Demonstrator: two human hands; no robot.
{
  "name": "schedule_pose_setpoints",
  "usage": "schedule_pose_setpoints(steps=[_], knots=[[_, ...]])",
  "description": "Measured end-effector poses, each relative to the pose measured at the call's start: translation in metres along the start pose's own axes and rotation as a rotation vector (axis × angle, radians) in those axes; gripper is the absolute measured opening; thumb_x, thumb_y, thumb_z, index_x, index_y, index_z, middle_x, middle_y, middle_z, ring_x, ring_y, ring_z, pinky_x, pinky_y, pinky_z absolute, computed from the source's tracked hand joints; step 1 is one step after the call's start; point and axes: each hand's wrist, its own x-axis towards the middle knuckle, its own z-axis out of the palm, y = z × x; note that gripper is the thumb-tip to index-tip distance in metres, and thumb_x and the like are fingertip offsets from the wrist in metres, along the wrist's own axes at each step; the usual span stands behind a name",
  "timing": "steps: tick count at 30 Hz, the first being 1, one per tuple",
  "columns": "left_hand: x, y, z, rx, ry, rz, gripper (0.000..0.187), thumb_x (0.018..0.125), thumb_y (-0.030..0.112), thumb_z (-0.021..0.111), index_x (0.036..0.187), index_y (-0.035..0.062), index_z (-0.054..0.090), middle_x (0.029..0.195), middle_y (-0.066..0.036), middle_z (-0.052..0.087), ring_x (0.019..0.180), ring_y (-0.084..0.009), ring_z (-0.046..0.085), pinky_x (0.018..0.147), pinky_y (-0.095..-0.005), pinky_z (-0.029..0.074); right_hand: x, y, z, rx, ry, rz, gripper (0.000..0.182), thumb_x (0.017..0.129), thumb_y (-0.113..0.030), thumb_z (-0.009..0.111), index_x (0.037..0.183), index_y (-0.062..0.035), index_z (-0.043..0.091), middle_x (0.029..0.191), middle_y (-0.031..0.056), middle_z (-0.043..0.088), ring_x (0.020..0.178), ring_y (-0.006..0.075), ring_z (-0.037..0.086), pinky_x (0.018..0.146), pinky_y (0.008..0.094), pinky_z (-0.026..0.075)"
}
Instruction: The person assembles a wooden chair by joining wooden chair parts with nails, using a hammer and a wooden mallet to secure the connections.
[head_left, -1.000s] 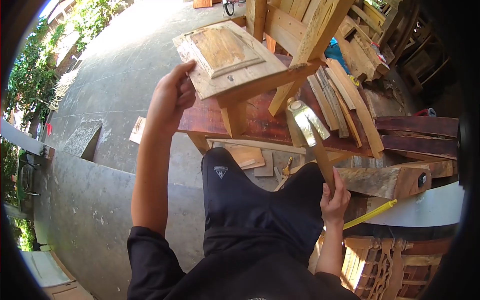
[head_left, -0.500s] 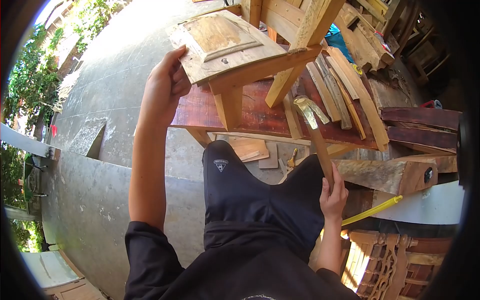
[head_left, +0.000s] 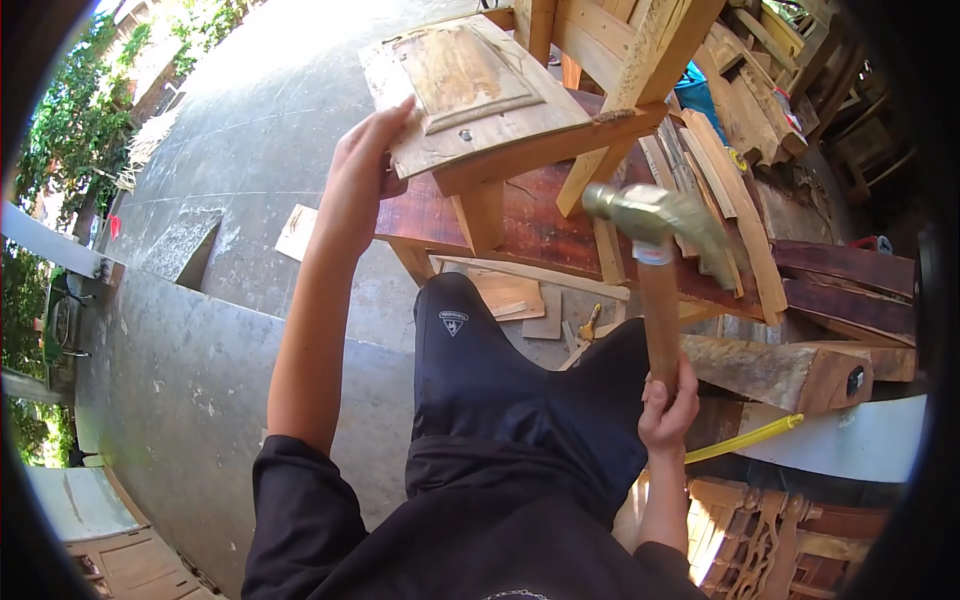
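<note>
my left hand (head_left: 362, 160) pinches panel (head_left: 465, 85) by left edge, upper centre of frame, panel over rail (head_left: 550, 152). my right hand (head_left: 670, 412) closed round hammer (head_left: 657, 310), head up, apart from panel. looks like brace-and-aim step; next move would want panel steady, hammer square.

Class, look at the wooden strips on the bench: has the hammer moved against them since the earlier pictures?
Yes. The hammer has shifted rightward: its claw now overlaps the wooden strips, which it stood left of before.
</note>
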Motion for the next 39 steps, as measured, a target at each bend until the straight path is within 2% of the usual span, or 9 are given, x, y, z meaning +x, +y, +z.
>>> schedule_pose_setpoints(steps=[3, 7, 11, 16, 19, 26, 34, 38, 39], knots=[[-0.01, 0.008, 0.013, -0.019, 0.036, -0.009, 0.033, 0.103, 0.04, 0.069, 0.106, 0.0081, 0.074, 0.073, 0.009, 0.049, 0.061, 0.0004, 0.036, 0.056, -0.0212, 0.026, 0.042, -0.051, -0.019, 0.238, -0.052, 0.018, 0.053, 0.114, -0.029, 0.054, 0.156, 0.0023, 0.048, 0.109, 0.0158, 0.075, 0.074, 0.0182, 0.068, 0.07, 0.0306, 0.056], [-0.002, -0.003, -0.008, 0.035, -0.09, -0.03, 0.039, 0.104, 0.035, 0.065, 0.127, 0.0049, 0.074, 0.107, -0.001, 0.072, 0.086, -0.0051, 0.064, 0.07, -0.0212, 0.048, 0.111, -0.109, -0.038, -0.015, -0.136, -0.196, 0.059, 0.115, -0.026, 0.051, 0.167, -0.0017, 0.036, 0.09, 0.0084, 0.066, 0.061, 0.0089, 0.052, 0.056, 0.0243, 0.043], [-0.005, -0.001, -0.002, -0.01, -0.045, -0.079, 0.039, 0.103, 0.034, 0.065, 0.13, 0.0075, 0.073, 0.111, -0.002, 0.073, 0.091, -0.0058, 0.068, 0.073, -0.0205, 0.05, 0.157, -0.143, -0.046, -0.242, -0.283, -0.355, 0.055, 0.114, -0.02, 0.052, 0.165, -0.0023, 0.042, 0.093, 0.0057, 0.066, 0.06, 0.0077, 0.048, 0.055, 0.0233, 0.04], [-0.008, -0.002, -0.002, -0.063, -0.091, -0.076, 0.042, 0.102, 0.039, 0.067, 0.13, 0.0083, 0.073, 0.107, -0.002, 0.074, 0.089, -0.0067, 0.068, 0.076, -0.0214, 0.05, 0.154, -0.169, -0.064, -0.185, -0.216, -0.078, 0.055, 0.113, -0.017, 0.054, 0.163, 0.0019, 0.042, 0.133, 0.0205, 0.072, 0.068, 0.0157, 0.059, 0.063, 0.0298, 0.052], [-0.006, -0.002, -0.003, -0.096, -0.119, -0.064, 0.042, 0.101, 0.038, 0.067, 0.129, 0.0067, 0.071, 0.103, -0.002, 0.073, 0.088, -0.0068, 0.067, 0.076, -0.0214, 0.05, 0.151, -0.163, -0.062, 0.077, -0.068, -0.08, 0.055, 0.115, -0.018, 0.046, 0.167, 0.0, 0.036, 0.127, 0.0168, 0.072, 0.06, 0.0053, 0.05, 0.049, 0.0211, 0.039], [-0.006, 0.0, 0.002, -0.133, -0.127, -0.08, 0.041, 0.101, 0.037, 0.069, 0.124, 0.0042, 0.07, 0.101, -0.003, 0.072, 0.087, -0.0064, 0.067, 0.075, -0.0219, 0.049, 0.15, -0.17, -0.061, -0.41, -0.372, -0.371, 0.058, 0.116, -0.024, 0.046, 0.169, -0.0047, 0.033, 0.088, 0.0035, 0.062, 0.059, 0.0043, 0.044, 0.052, 0.0191, 0.037], [-0.006, 0.001, 0.005, -0.167, -0.12, -0.064, 0.037, 0.101, 0.038, 0.069, 0.12, 0.0058, 0.071, 0.09, 0.003, 0.068, 0.074, -0.0026, 0.056, 0.065, -0.0222, 0.04, 0.144, -0.186, -0.047, 0.083, 0.272, -0.088, 0.062, 0.118, -0.033, 0.041, 0.173, -0.0119, 0.023, 0.082, 0.005, 0.054, 0.054, 0.0059, 0.042, 0.048, 0.0193, 0.036], [-0.005, -0.002, -0.001, -0.137, -0.135, -0.077, 0.033, 0.102, 0.036, 0.069, 0.12, 0.0084, 0.074, 0.093, 0.004, 0.068, 0.072, -0.0021, 0.054, 0.064, -0.0193, 0.04, 0.145, -0.179, -0.048, 0.142, 0.154, -0.053, 0.062, 0.118, -0.037, 0.04, 0.172, -0.0141, 0.021, 0.082, 0.0068, 0.055, 0.052, 0.0063, 0.045, 0.044, 0.0196, 0.036], [-0.003, -0.004, 0.0, -0.158, -0.128, -0.072, 0.034, 0.102, 0.036, 0.069, 0.121, 0.0085, 0.073, 0.095, 0.004, 0.068, 0.074, -0.0024, 0.056, 0.065, -0.019, 0.042, 0.146, -0.176, -0.051, 0.111, 0.032, -0.067, 0.06, 0.116, -0.03, 0.047, 0.168, -0.0076, 0.031, 0.103, 0.0133, 0.064, 0.063, 0.0094, 0.056, 0.053, 0.0232, 0.044]])
